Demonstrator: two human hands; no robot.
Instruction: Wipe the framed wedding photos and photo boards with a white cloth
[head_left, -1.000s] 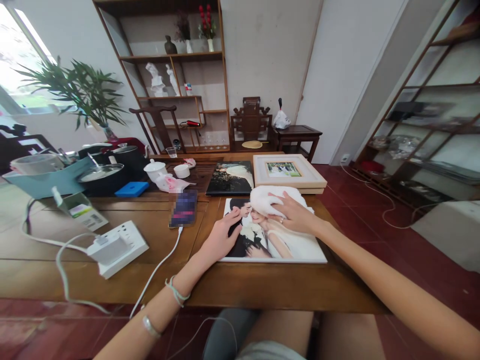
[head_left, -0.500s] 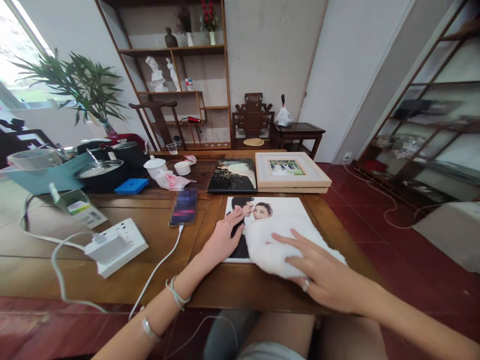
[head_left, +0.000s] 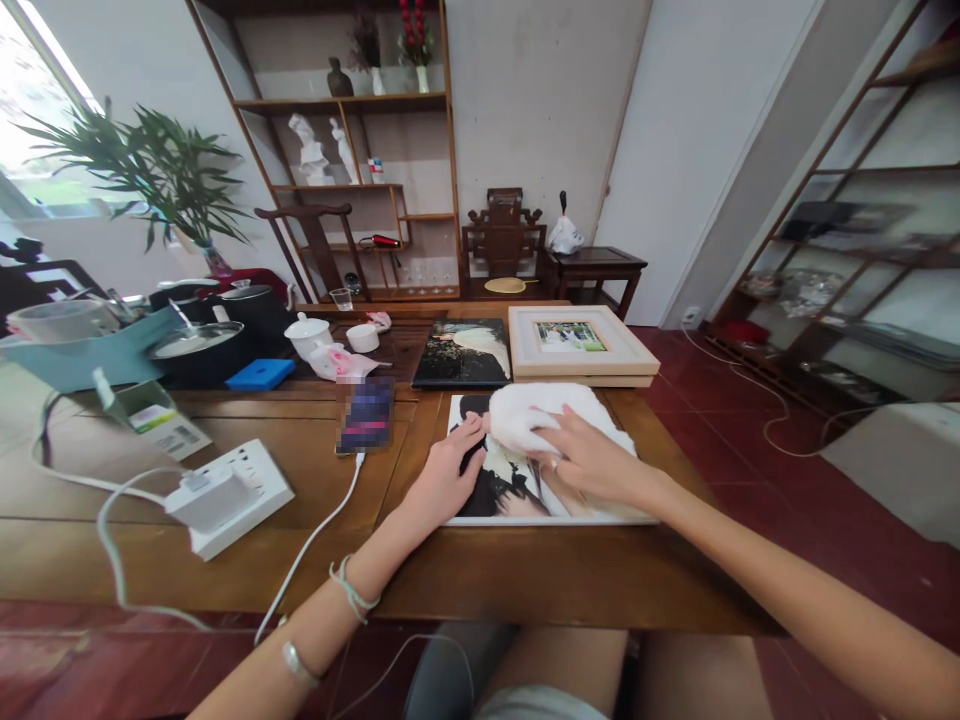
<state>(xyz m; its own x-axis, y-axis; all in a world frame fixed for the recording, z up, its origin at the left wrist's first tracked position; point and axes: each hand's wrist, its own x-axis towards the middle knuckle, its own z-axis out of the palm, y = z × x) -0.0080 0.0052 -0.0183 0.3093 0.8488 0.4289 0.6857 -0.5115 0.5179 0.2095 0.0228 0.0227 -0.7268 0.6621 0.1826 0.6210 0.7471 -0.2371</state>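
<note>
A glossy photo panel of two people lies flat on the wooden table in front of me. My left hand rests on the panel's left side, fingers stretched out and pressing on its surface. Bunched under my right hand is a fluffy white cloth, held against the panel's upper part. The cloth hides the upper right of the picture, and my right fingertips are partly sunk into its folds.
Behind the panel lie a dark photo panel and pale wooden frames, stacked. To the left are a phone on a white cable, a power strip, a blue box, a white teapot and a pan.
My right hand has moved the white cloth away from me, up the panel, uncovering its lower part. My left hand has stayed in place.
</note>
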